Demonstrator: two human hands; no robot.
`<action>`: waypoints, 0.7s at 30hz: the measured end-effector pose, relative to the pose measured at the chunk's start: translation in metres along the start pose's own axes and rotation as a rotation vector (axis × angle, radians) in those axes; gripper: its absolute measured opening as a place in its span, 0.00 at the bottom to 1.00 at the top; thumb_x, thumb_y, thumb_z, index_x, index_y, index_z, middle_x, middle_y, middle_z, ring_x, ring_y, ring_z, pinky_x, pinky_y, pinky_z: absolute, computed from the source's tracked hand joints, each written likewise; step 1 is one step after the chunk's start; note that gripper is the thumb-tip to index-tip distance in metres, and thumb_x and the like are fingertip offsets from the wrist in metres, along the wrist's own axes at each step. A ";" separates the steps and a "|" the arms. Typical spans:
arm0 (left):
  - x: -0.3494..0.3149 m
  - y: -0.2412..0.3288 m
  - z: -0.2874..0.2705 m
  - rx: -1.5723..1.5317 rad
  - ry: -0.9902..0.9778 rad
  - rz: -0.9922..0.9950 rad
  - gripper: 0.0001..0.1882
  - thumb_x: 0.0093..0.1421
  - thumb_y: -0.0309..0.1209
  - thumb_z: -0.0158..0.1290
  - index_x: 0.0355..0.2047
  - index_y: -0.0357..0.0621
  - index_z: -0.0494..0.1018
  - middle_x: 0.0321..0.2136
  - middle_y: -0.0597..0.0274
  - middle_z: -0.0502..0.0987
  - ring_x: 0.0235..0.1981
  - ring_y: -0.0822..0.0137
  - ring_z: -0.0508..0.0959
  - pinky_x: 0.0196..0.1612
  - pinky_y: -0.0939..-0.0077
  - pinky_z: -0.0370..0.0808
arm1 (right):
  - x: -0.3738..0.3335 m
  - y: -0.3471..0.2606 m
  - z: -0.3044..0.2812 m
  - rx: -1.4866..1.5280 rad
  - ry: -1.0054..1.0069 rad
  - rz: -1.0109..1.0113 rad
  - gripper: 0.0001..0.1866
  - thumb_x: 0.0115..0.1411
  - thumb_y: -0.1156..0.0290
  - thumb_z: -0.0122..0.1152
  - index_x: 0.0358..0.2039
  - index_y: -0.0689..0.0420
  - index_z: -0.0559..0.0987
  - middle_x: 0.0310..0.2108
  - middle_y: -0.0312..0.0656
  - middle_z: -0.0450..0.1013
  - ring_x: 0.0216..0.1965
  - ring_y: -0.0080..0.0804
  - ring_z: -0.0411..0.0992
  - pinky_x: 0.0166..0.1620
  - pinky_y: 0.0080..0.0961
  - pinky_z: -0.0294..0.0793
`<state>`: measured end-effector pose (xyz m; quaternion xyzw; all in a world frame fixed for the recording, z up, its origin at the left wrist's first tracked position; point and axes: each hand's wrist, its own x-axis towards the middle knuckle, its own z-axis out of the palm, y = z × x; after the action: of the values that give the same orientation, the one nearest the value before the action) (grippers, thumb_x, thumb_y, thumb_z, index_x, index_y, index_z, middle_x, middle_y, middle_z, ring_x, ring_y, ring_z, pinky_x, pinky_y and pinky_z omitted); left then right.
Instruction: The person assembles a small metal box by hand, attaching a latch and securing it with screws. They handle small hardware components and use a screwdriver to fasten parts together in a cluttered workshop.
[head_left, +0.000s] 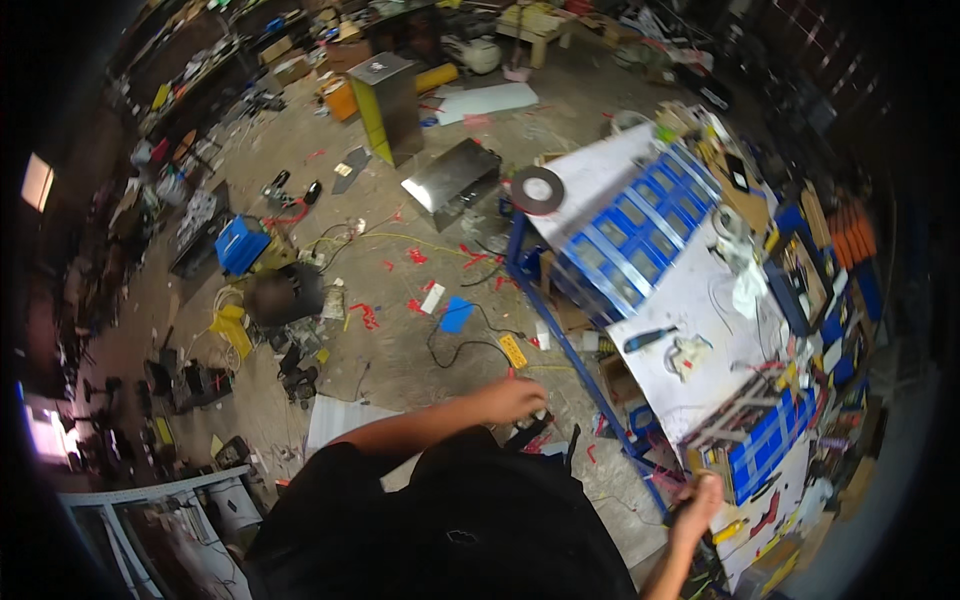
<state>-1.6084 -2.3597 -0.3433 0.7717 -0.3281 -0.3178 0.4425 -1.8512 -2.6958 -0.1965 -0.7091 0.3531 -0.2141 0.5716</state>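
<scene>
My left hand (510, 399) hangs over the floor in front of my body. Its fingers are curled, and a small dark object (528, 432) shows just below them; whether they grip it is hard to make out. At the near end of the workbench, my right hand (698, 503) is closed beside the corner of a blue block of cells (765, 450) strapped with clear tape. What its fingers hold, if anything, is hidden. Farther along the bench lies a larger blue taped pack (640, 228). Between the two packs rest a blue-handled tool (650, 338) and a white tape roll (688, 356).
The white-topped bench (690, 300) has a blue metal frame (590, 385) along its left edge. A dark round disc (537, 190) sits at its far corner. On the floor are a yellow power strip (513, 350), black cable, red scraps, a metal box (452, 180) and a blue case (241, 245).
</scene>
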 end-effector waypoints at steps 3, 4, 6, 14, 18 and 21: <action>-0.089 -0.067 -0.102 0.118 0.410 -0.163 0.12 0.65 0.36 0.55 0.46 0.46 0.79 0.39 0.54 0.81 0.39 0.55 0.82 0.43 0.64 0.78 | -0.009 -0.018 0.134 -0.098 -0.372 0.011 0.18 0.74 0.59 0.49 0.35 0.61 0.77 0.17 0.32 0.67 0.18 0.19 0.64 0.23 0.20 0.64; -0.111 -0.077 -0.133 0.085 0.489 -0.227 0.13 0.66 0.36 0.55 0.47 0.45 0.79 0.38 0.54 0.81 0.37 0.58 0.82 0.43 0.66 0.77 | -0.009 -0.022 0.172 -0.081 -0.476 0.027 0.18 0.73 0.59 0.51 0.34 0.61 0.77 0.17 0.33 0.68 0.18 0.19 0.65 0.24 0.20 0.64; -0.142 -0.095 -0.174 -0.007 0.632 -0.312 0.13 0.66 0.35 0.55 0.47 0.43 0.78 0.37 0.56 0.82 0.36 0.63 0.81 0.42 0.68 0.77 | -0.011 -0.045 0.245 -0.065 -0.650 0.065 0.18 0.73 0.60 0.52 0.33 0.62 0.77 0.18 0.34 0.69 0.19 0.20 0.66 0.25 0.21 0.65; -0.166 -0.182 -0.221 -0.382 0.835 -0.423 0.15 0.66 0.33 0.56 0.48 0.37 0.77 0.38 0.62 0.81 0.37 0.70 0.81 0.43 0.73 0.77 | 0.028 -0.081 0.457 -0.020 -0.955 0.125 0.15 0.72 0.67 0.54 0.31 0.63 0.78 0.22 0.37 0.73 0.22 0.22 0.71 0.28 0.20 0.71; -0.173 -0.232 -0.269 -0.542 0.796 -0.534 0.15 0.67 0.34 0.55 0.48 0.37 0.78 0.38 0.56 0.83 0.38 0.68 0.82 0.43 0.71 0.78 | 0.064 -0.074 0.566 -0.025 -0.950 0.121 0.20 0.73 0.60 0.52 0.31 0.62 0.80 0.22 0.34 0.71 0.20 0.19 0.67 0.26 0.18 0.68; -0.170 -0.262 -0.330 -0.502 0.919 -0.604 0.15 0.67 0.34 0.56 0.48 0.36 0.78 0.37 0.54 0.83 0.38 0.66 0.82 0.44 0.71 0.77 | 0.102 -0.068 0.652 -0.103 -0.979 0.068 0.25 0.74 0.54 0.49 0.29 0.61 0.80 0.19 0.30 0.67 0.20 0.15 0.62 0.24 0.17 0.62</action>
<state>-1.3912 -1.9663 -0.4089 0.7609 0.2152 -0.1313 0.5978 -1.3057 -2.3349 -0.3078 -0.7418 0.0758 0.1807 0.6414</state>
